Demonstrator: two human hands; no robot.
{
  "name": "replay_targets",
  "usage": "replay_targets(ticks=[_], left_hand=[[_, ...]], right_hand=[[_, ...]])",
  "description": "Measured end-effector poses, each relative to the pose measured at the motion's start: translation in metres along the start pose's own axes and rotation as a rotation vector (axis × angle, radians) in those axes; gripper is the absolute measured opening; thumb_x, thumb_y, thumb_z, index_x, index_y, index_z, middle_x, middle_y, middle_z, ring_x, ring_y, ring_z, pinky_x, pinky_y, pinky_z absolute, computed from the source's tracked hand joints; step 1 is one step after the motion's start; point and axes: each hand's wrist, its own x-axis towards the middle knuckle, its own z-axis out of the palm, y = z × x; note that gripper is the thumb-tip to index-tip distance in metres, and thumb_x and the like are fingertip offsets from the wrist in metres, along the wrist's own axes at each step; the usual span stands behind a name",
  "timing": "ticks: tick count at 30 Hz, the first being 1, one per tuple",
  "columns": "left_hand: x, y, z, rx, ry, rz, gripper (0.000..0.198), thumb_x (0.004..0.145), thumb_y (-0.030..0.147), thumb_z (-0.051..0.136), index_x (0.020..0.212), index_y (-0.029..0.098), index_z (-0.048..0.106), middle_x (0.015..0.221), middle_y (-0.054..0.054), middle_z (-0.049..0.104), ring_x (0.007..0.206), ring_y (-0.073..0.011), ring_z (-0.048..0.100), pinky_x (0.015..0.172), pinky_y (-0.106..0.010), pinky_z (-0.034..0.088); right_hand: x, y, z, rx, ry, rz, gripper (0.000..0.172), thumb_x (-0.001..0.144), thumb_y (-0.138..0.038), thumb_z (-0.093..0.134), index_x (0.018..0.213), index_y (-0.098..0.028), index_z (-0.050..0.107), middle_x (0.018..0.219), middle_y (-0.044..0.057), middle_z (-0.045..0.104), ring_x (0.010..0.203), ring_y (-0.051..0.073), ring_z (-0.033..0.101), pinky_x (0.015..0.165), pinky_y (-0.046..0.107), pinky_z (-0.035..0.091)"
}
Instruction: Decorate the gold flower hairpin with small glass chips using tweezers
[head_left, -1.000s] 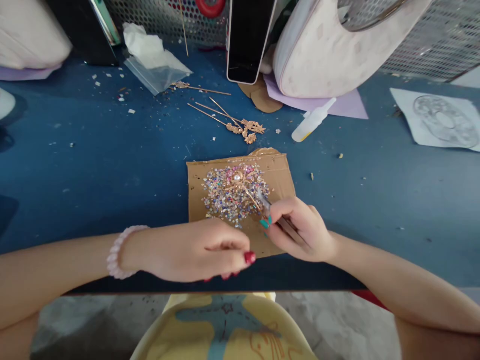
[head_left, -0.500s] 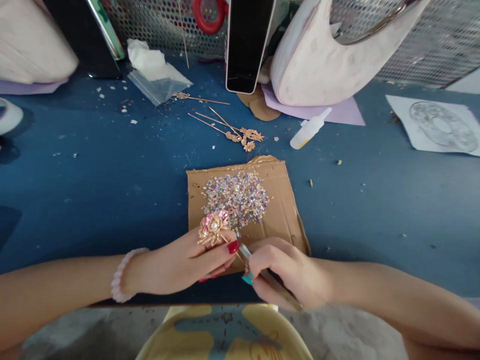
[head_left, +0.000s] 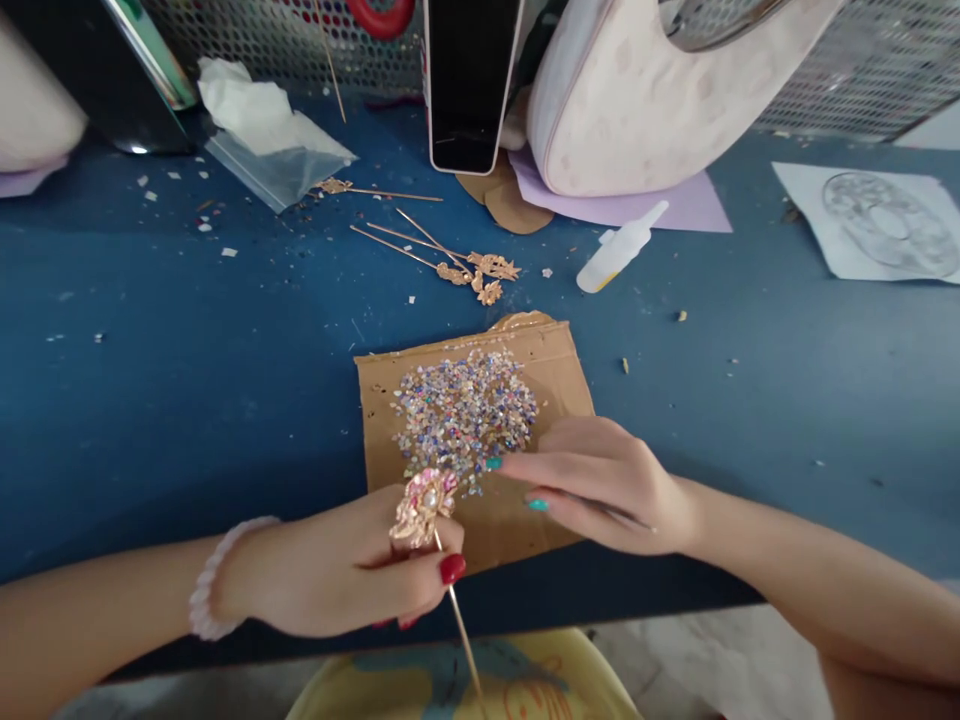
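My left hand [head_left: 352,575] is closed on a gold hairpin [head_left: 424,508], whose flower head carries pink stones and a pearl-like bead. The pin's thin stem slants down past my thumb toward the table's front edge. My right hand [head_left: 600,485] is over the right part of a cardboard piece [head_left: 525,530]. Its index fingertip is at the lower edge of a pile of small multicoloured rhinestones [head_left: 465,405], with the thumb a little apart. The other fingers are curled, and a small glint shows by the palm; what they hold, if anything, is hidden.
Several gold hairpins [head_left: 472,275] lie behind the cardboard. Farther back are a plastic bag [head_left: 277,165], an upright phone [head_left: 465,90], a pale handbag [head_left: 622,110] and a small white bottle [head_left: 622,248]. A printed sheet [head_left: 870,225] lies at right.
My right hand has moved up to the rhinestones, its index finger now stretched out. The slim metal tool it held is no longer visible. The left hand has shifted down, turning the hairpin's stem more upright.
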Motion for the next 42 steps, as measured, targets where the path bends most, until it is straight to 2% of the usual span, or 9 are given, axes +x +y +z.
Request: replay_targets(ticks=[5, 9, 13, 16, 24, 31, 36, 42], left_hand=[[0.0, -0.004, -0.003, -0.089, -0.048, 0.001, 0.047, 0.107, 0.045, 0.037, 0.068, 0.019, 0.045, 0.06, 0.002, 0.05, 0.05, -0.0112, 0.045, 0.05, -0.023, 0.038], [0.003, -0.004, -0.003, -0.157, -0.057, 0.018, 0.044, 0.108, 0.042, 0.036, 0.071, 0.02, 0.043, 0.065, 0.002, 0.05, 0.053, -0.0108, 0.045, 0.052, -0.022, 0.04], [0.004, -0.004, -0.004, -0.183, -0.071, 0.022, 0.044, 0.108, 0.042, 0.037, 0.071, 0.02, 0.044, 0.065, 0.002, 0.049, 0.053, -0.0109, 0.045, 0.053, -0.023, 0.04], [0.004, -0.002, -0.005, -0.201, -0.077, 0.017, 0.044, 0.108, 0.043, 0.037, 0.071, 0.02, 0.042, 0.065, 0.002, 0.049, 0.053, -0.0107, 0.045, 0.052, -0.023, 0.039], [0.004, 0.001, -0.008, -0.218, -0.091, -0.013, 0.043, 0.107, 0.043, 0.04, 0.071, 0.02, 0.042, 0.066, 0.002, 0.05, 0.054, -0.011, 0.045, 0.053, -0.023, 0.04], [0.005, 0.0, -0.007, -0.234, -0.082, 0.005, 0.042, 0.107, 0.04, 0.04, 0.072, 0.019, 0.047, 0.068, 0.001, 0.052, 0.054, -0.0106, 0.047, 0.053, -0.022, 0.041], [0.004, -0.001, -0.008, -0.24, -0.079, 0.01, 0.041, 0.107, 0.038, 0.04, 0.072, 0.018, 0.048, 0.069, 0.0, 0.053, 0.055, -0.0108, 0.048, 0.054, -0.022, 0.042], [0.004, -0.001, -0.008, -0.239, -0.086, 0.009, 0.041, 0.107, 0.039, 0.04, 0.073, 0.018, 0.048, 0.071, 0.0, 0.054, 0.056, -0.0103, 0.048, 0.056, -0.022, 0.043]], right_hand=[[0.002, 0.011, -0.009, -0.075, 0.025, 0.053, 0.031, 0.109, -0.03, 0.041, 0.119, -0.01, 0.063, 0.08, 0.006, 0.067, 0.071, 0.014, 0.059, 0.064, 0.026, 0.047], [0.002, 0.013, -0.01, -0.121, 0.018, 0.05, 0.023, 0.108, -0.025, 0.041, 0.114, -0.012, 0.06, 0.078, 0.004, 0.066, 0.068, 0.014, 0.059, 0.064, 0.025, 0.049], [0.001, 0.01, -0.01, -0.205, 0.057, 0.126, 0.01, 0.105, -0.017, 0.045, 0.105, -0.018, 0.055, 0.077, 0.001, 0.066, 0.066, 0.012, 0.061, 0.061, 0.023, 0.048], [-0.001, 0.008, -0.01, -0.233, 0.056, 0.163, 0.006, 0.103, -0.017, 0.048, 0.102, -0.021, 0.053, 0.076, -0.002, 0.066, 0.064, 0.011, 0.061, 0.062, 0.022, 0.048], [0.001, 0.012, -0.009, -0.214, -0.021, 0.103, 0.007, 0.104, -0.017, 0.046, 0.101, -0.02, 0.051, 0.072, -0.002, 0.061, 0.061, 0.01, 0.053, 0.058, 0.021, 0.045], [0.0, 0.017, -0.009, -0.252, 0.017, 0.071, 0.006, 0.105, -0.021, 0.05, 0.099, -0.02, 0.052, 0.071, -0.002, 0.061, 0.062, 0.011, 0.056, 0.058, 0.023, 0.045], [0.001, 0.013, -0.013, -0.213, 0.023, 0.113, 0.011, 0.104, -0.028, 0.055, 0.097, -0.021, 0.053, 0.071, -0.002, 0.064, 0.063, 0.011, 0.061, 0.059, 0.023, 0.048], [0.001, 0.016, -0.015, -0.19, 0.065, 0.098, 0.017, 0.106, -0.029, 0.052, 0.091, -0.02, 0.053, 0.069, 0.0, 0.062, 0.06, 0.011, 0.058, 0.058, 0.024, 0.046]])
